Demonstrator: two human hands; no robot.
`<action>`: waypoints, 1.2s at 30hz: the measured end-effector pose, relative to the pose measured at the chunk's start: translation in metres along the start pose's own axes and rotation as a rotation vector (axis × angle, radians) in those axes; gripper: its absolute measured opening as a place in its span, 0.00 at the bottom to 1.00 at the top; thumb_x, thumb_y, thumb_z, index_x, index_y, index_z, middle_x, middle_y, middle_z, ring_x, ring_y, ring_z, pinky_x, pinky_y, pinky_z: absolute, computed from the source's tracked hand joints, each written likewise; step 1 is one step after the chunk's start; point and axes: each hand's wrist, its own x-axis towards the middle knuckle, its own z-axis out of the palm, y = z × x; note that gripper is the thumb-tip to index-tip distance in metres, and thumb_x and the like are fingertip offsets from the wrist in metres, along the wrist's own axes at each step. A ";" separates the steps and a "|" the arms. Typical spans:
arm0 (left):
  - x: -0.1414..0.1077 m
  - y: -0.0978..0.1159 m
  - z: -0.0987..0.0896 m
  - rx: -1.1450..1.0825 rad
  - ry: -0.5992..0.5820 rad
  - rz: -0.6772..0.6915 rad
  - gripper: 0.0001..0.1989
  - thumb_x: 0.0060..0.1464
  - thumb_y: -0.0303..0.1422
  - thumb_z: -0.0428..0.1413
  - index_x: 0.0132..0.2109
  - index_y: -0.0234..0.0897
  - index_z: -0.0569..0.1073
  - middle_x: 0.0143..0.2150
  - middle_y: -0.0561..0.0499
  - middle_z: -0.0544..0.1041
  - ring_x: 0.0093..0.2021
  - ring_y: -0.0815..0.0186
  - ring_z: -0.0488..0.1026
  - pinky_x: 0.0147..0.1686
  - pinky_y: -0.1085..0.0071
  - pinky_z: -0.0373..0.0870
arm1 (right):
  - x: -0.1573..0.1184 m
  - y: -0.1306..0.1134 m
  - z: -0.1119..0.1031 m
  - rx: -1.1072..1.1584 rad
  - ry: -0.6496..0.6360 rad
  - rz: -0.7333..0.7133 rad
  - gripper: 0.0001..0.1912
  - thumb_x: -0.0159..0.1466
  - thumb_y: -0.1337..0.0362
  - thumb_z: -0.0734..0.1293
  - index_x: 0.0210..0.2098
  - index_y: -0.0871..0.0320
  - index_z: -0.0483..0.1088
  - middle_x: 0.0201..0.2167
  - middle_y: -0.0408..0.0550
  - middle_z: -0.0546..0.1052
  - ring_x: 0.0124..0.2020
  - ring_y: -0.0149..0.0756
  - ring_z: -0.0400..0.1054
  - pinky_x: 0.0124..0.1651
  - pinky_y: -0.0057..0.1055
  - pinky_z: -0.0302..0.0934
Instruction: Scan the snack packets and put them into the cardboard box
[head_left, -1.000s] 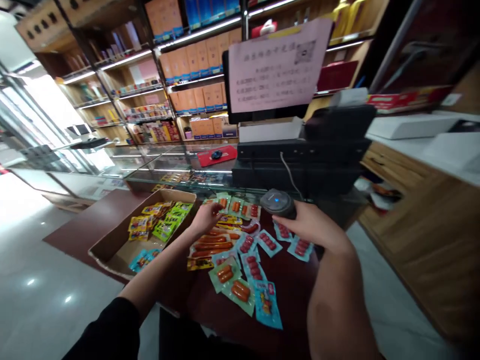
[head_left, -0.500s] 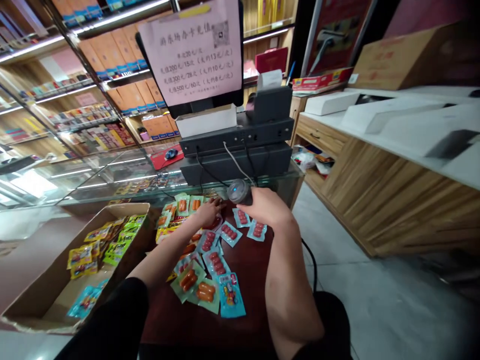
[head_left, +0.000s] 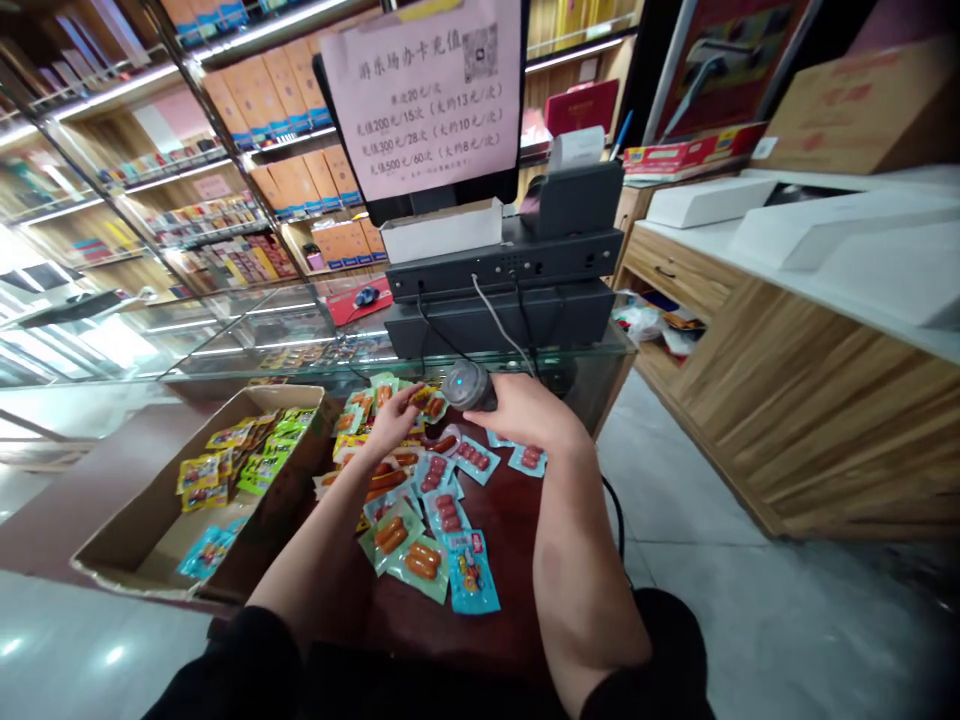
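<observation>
My right hand [head_left: 521, 408] is wrapped round a dark handheld barcode scanner [head_left: 468, 384] with a small blue light on its head. Just left of the scanner, my left hand [head_left: 396, 418] pinches a small yellow snack packet [head_left: 421, 396] between thumb and fingers. Below both hands, clear sausage packets lie spread over a dark red surface [head_left: 499, 530]. Some hold pink sausages [head_left: 448, 512], others orange ones [head_left: 422, 560]. A blue printed packet [head_left: 472, 572] lies nearest to me. Part of the pile is hidden behind my left forearm.
An open cardboard box [head_left: 97, 560] on the left holds yellow, green and blue packets. Beyond the pile stand a glass counter [head_left: 262, 335] and a black till machine [head_left: 499, 325] with cables. The scanner's black cable [head_left: 619, 515] hangs at my right. A wooden cabinet [head_left: 840, 420] stands further right.
My left hand has lifted from the pile and come up with a yellow packet in its fingers. The scanner now points closer to that hand. The whole view has shifted slightly.
</observation>
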 end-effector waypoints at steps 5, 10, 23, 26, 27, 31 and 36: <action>-0.022 0.006 -0.021 -0.735 0.248 -0.317 0.23 0.46 0.31 0.62 0.52 0.34 0.75 0.42 0.45 0.80 0.38 0.64 0.77 0.43 0.66 0.74 | 0.012 -0.006 0.010 0.131 -0.058 -0.069 0.14 0.60 0.54 0.70 0.39 0.58 0.77 0.31 0.53 0.82 0.35 0.47 0.77 0.40 0.34 0.65; -0.047 0.010 -0.046 -0.761 0.435 -0.199 0.30 0.33 0.30 0.71 0.47 0.31 0.75 0.37 0.46 0.81 0.35 0.65 0.78 0.44 0.66 0.73 | 0.027 -0.024 0.031 0.270 -0.073 -0.200 0.18 0.59 0.56 0.71 0.46 0.57 0.76 0.39 0.52 0.83 0.42 0.46 0.77 0.45 0.35 0.67; -0.086 0.037 -0.085 -0.538 0.563 -0.220 0.19 0.35 0.36 0.71 0.35 0.34 0.76 0.29 0.50 0.80 0.27 0.67 0.75 0.25 0.75 0.69 | 0.035 -0.055 0.054 0.439 -0.136 -0.291 0.20 0.58 0.55 0.71 0.48 0.56 0.76 0.47 0.51 0.81 0.50 0.49 0.74 0.53 0.41 0.67; -0.087 0.036 -0.085 -0.519 0.560 -0.238 0.18 0.36 0.35 0.70 0.35 0.33 0.77 0.28 0.50 0.79 0.27 0.67 0.74 0.25 0.75 0.68 | 0.033 -0.056 0.053 0.438 -0.141 -0.291 0.21 0.58 0.55 0.71 0.49 0.57 0.76 0.47 0.50 0.81 0.50 0.48 0.74 0.54 0.41 0.66; -0.087 0.036 -0.085 -0.515 0.563 -0.239 0.17 0.36 0.34 0.70 0.35 0.33 0.77 0.27 0.50 0.79 0.27 0.67 0.75 0.25 0.75 0.69 | 0.032 -0.057 0.053 0.438 -0.144 -0.287 0.21 0.58 0.55 0.71 0.49 0.57 0.76 0.47 0.50 0.81 0.49 0.48 0.74 0.53 0.41 0.66; -0.086 0.035 -0.084 -0.502 0.551 -0.233 0.17 0.37 0.35 0.70 0.36 0.33 0.77 0.28 0.50 0.79 0.29 0.65 0.76 0.28 0.74 0.71 | 0.030 -0.058 0.050 0.437 -0.169 -0.260 0.21 0.59 0.55 0.70 0.48 0.59 0.76 0.44 0.51 0.82 0.47 0.48 0.75 0.51 0.41 0.67; -0.089 0.035 -0.089 -0.498 0.524 -0.233 0.20 0.37 0.39 0.70 0.38 0.33 0.78 0.27 0.49 0.79 0.28 0.65 0.75 0.28 0.73 0.71 | 0.027 -0.060 0.046 0.450 -0.189 -0.244 0.22 0.58 0.55 0.71 0.49 0.58 0.76 0.42 0.51 0.82 0.47 0.47 0.75 0.51 0.41 0.67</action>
